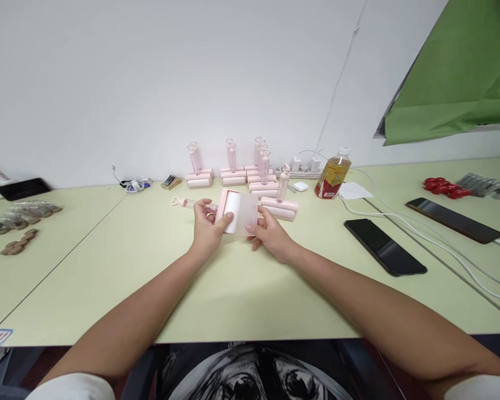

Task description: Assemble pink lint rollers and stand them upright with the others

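Angled inward, left hand (206,226) grips pink-cased white roll (234,206), right hand (274,236) pinches translucent sheet (249,213); roll's axis points forward

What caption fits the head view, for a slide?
Left hand holding a pink lint roller head, right hand gripping a translucent panel.
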Available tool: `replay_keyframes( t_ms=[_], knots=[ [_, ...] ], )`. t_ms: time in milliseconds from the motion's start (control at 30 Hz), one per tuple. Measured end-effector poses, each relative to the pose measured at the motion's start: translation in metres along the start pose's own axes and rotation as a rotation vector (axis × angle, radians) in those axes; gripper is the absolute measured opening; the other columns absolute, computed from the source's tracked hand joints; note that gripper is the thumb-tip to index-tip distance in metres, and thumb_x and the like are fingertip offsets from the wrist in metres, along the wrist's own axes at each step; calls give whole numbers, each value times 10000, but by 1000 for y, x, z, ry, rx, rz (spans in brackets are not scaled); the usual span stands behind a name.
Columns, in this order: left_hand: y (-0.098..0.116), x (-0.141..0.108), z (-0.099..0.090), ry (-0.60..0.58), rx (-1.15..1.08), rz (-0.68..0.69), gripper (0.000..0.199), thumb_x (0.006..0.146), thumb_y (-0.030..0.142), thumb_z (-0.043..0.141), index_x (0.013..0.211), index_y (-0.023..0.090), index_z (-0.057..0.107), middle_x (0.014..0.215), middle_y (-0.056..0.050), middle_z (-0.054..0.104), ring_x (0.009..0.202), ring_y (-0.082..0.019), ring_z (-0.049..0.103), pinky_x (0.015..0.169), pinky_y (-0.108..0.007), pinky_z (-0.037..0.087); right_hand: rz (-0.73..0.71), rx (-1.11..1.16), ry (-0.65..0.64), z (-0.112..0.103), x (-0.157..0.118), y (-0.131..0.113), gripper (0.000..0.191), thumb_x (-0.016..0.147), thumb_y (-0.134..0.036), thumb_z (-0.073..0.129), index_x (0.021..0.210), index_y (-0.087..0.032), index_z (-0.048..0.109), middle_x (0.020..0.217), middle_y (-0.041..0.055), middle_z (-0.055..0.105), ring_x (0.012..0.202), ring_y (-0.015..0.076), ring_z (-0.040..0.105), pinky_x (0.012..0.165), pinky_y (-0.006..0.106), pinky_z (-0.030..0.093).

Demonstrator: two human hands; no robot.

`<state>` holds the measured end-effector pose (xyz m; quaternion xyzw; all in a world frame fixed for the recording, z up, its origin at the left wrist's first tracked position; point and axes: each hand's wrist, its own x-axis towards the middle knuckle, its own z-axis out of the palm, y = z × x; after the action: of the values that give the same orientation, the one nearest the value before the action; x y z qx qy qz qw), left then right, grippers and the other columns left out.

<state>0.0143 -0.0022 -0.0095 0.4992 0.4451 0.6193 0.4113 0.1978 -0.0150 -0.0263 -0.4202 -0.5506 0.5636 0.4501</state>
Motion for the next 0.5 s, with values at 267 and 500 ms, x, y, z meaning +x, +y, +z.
replay_keyframes(
  t_ms=[267, 500],
  knots=[
    [2, 30, -25, 301, -78, -64, 566, 690, 333, 732, 1132, 243, 389, 905, 4, 491, 694, -112, 550, 558, -216, 457, -269, -848, 93, -23, 9, 2, 448, 811, -264, 654, 1252, -185, 648, 1185, 119, 612, 927, 229, 614, 914, 419, 483],
    [-2, 23, -16, 202, -92, -123, 534, 707, 328, 700, 1147, 245, 411, 868, 13, 500, 686, -124, 546, 574, -238, 456, -291, -804, 117, -21, 18, 14, 488, 832, -92, 483, 1298, -178, 599, 1490, 170, 400, 959, 201, 629, 920, 419, 498]
  ],
)
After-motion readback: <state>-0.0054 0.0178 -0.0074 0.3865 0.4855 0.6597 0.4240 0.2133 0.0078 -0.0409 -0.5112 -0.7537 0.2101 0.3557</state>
